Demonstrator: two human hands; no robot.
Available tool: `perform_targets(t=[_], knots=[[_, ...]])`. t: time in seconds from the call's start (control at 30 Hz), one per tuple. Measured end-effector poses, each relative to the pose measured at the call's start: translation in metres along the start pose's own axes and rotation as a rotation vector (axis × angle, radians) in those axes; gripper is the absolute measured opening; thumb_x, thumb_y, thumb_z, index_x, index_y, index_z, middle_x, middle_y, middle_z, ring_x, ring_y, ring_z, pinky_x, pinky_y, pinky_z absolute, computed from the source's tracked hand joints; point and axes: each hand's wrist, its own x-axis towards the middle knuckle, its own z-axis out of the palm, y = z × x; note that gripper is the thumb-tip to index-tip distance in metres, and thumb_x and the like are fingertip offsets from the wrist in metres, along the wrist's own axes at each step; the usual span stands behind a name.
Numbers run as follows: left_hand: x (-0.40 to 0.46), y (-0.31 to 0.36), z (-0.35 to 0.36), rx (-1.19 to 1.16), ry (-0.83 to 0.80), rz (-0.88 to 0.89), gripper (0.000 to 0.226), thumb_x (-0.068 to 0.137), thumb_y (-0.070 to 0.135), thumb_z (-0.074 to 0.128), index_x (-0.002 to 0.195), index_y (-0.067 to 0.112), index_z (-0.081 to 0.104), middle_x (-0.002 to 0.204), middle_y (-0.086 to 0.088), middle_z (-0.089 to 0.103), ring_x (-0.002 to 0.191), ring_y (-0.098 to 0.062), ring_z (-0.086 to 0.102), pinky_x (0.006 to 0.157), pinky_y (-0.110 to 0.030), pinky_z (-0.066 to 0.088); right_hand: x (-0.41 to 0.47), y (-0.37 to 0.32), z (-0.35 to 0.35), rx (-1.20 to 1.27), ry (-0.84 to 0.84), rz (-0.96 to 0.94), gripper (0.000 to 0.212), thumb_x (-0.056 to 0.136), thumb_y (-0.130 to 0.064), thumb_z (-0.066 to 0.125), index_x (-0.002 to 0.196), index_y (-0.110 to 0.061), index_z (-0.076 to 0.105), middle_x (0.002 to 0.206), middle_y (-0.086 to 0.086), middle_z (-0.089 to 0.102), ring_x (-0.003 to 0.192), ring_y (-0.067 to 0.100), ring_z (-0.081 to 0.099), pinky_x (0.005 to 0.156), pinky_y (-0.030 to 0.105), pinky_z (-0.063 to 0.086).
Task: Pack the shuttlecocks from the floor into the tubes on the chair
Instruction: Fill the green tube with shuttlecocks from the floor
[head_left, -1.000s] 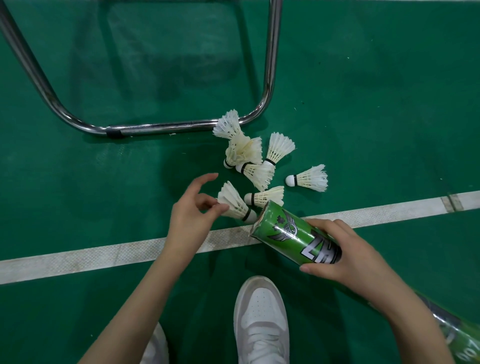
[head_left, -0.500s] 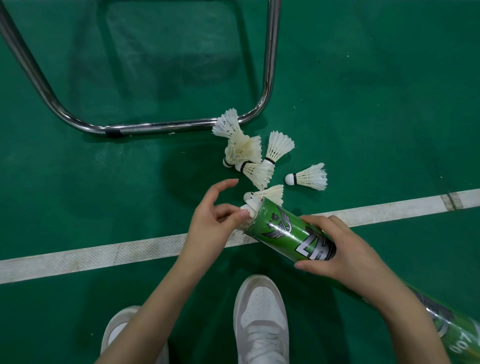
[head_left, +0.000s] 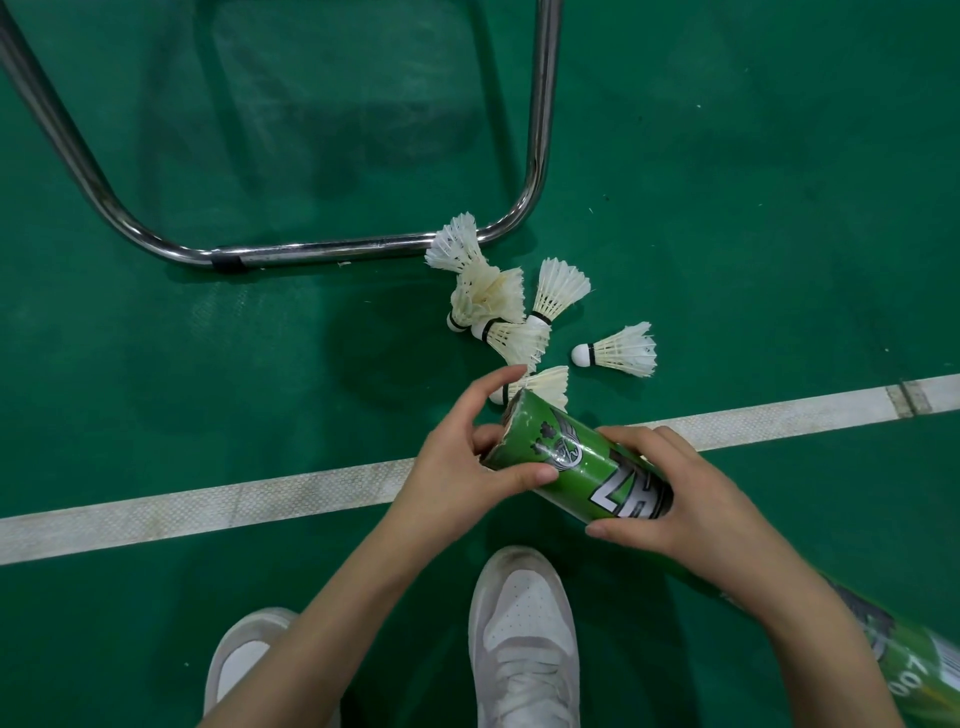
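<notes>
**Both hands on the green tube, shuttlecocks just beyond**

The green tube (head_left: 582, 465) lies slanted between the hands, its mouth pointing far-left. The right hand (head_left: 670, 499) grips it around the middle, fingers over the top and thumb underneath. The left hand (head_left: 462, 462) is curled at the mouth — thumb on the tube's near side, fingers arched over the rim. Whether it pinches a shuttlecock there cannot be told; the tube's contents are hidden.

Just past the mouth, a shuttlecock (head_left: 540, 384) lies on the floor (head_left: 779, 182). Farther off is a loose pile (head_left: 493, 301) beside the chair frame (head_left: 322, 252), and one single shuttlecock (head_left: 621, 351) lies apart to the right. A white line (head_left: 208, 506) crosses under the hands, with two shoes (head_left: 524, 634) nearest.
</notes>
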Motion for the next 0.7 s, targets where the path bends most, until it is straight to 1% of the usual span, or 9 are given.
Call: perform_targets(t=[0.13, 0.27, 0.33, 0.4, 0.43, 0.53, 0.6, 0.63, 0.7], knots=[[0.002, 0.001, -0.001, -0.001, -0.017, 0.015, 0.078, 0.072, 0.0, 0.077, 0.126, 0.043, 0.042, 0.085, -0.002, 0.075, 0.087, -0.01, 0.07, 0.075, -0.013, 0.048, 0.0, 0.001, 0.0, 0.01, 0.011, -0.009, 0.074, 0.052, -0.058, 0.075, 0.116, -0.052, 0.04, 0.107, -0.028, 0.044, 0.099, -0.004, 0.049, 0.085, 0.038, 0.048], [0.003, -0.002, 0.0, -0.013, -0.06, 0.021, 0.073, 0.077, -0.001, 0.072, 0.127, 0.043, 0.042, 0.09, -0.005, 0.075, 0.088, -0.013, 0.07, 0.076, -0.017, 0.05, 0.0, 0.001, -0.001, -0.003, 0.017, -0.009, 0.073, 0.053, -0.056, 0.077, 0.116, -0.051, 0.042, 0.106, -0.028, 0.044, 0.098, -0.005, 0.048, 0.084, 0.037, 0.048], [0.005, -0.004, -0.001, -0.032, -0.112, 0.019, 0.072, 0.08, -0.004, 0.068, 0.131, 0.04, 0.04, 0.104, -0.007, 0.071, 0.095, -0.016, 0.068, 0.081, -0.023, 0.052, 0.0, 0.002, 0.0, -0.006, 0.01, -0.009, 0.073, 0.053, -0.056, 0.077, 0.117, -0.052, 0.041, 0.107, -0.027, 0.044, 0.099, -0.003, 0.049, 0.084, 0.038, 0.048], [0.008, -0.007, 0.0, -0.028, -0.179, 0.015, 0.073, 0.084, -0.004, 0.064, 0.135, 0.04, 0.036, 0.128, 0.0, 0.058, 0.11, -0.016, 0.062, 0.094, -0.03, 0.05, -0.002, 0.003, -0.001, -0.015, -0.001, -0.008, 0.074, 0.053, -0.057, 0.076, 0.117, -0.052, 0.04, 0.108, -0.025, 0.045, 0.099, 0.0, 0.051, 0.084, 0.04, 0.048], [0.009, -0.009, 0.0, -0.023, -0.204, 0.013, 0.074, 0.085, -0.002, 0.064, 0.136, 0.042, 0.034, 0.135, 0.003, 0.05, 0.117, -0.014, 0.057, 0.1, -0.033, 0.047, -0.002, 0.004, -0.001, -0.022, -0.004, -0.007, 0.074, 0.053, -0.057, 0.076, 0.118, -0.052, 0.04, 0.108, -0.024, 0.046, 0.099, 0.001, 0.052, 0.083, 0.04, 0.049], [0.015, -0.016, 0.003, -0.022, -0.22, 0.008, 0.074, 0.082, 0.01, 0.066, 0.136, 0.047, 0.032, 0.145, 0.004, 0.04, 0.127, -0.012, 0.048, 0.106, -0.035, 0.041, -0.004, 0.007, -0.001, -0.032, 0.006, 0.005, 0.073, 0.055, -0.055, 0.077, 0.118, -0.053, 0.039, 0.107, -0.024, 0.046, 0.098, 0.001, 0.052, 0.082, 0.04, 0.049], [0.018, -0.017, 0.006, -0.023, -0.206, 0.003, 0.074, 0.082, 0.01, 0.068, 0.134, 0.049, 0.033, 0.144, 0.003, 0.042, 0.123, -0.012, 0.052, 0.102, -0.033, 0.044, -0.004, 0.009, -0.001, -0.029, 0.017, 0.014, 0.073, 0.055, -0.054, 0.077, 0.118, -0.053, 0.039, 0.106, -0.024, 0.046, 0.097, 0.001, 0.052, 0.081, 0.04, 0.049], [0.019, -0.018, 0.007, -0.017, -0.2, -0.006, 0.075, 0.082, 0.007, 0.068, 0.133, 0.049, 0.033, 0.14, 0.001, 0.048, 0.118, -0.012, 0.057, 0.099, -0.031, 0.046, -0.004, 0.01, -0.001, -0.029, 0.02, 0.017, 0.073, 0.056, -0.054, 0.076, 0.118, -0.053, 0.039, 0.106, -0.025, 0.045, 0.096, 0.001, 0.052, 0.081, 0.04, 0.05], [0.02, -0.018, 0.008, 0.027, -0.184, -0.024, 0.077, 0.082, 0.008, 0.07, 0.135, 0.049, 0.031, 0.12, 0.0, 0.064, 0.107, -0.01, 0.063, 0.095, -0.026, 0.048, -0.005, 0.013, -0.001, -0.034, 0.024, 0.026, 0.072, 0.056, -0.053, 0.076, 0.116, -0.056, 0.037, 0.105, -0.026, 0.045, 0.095, 0.0, 0.052, 0.08, 0.039, 0.05]])
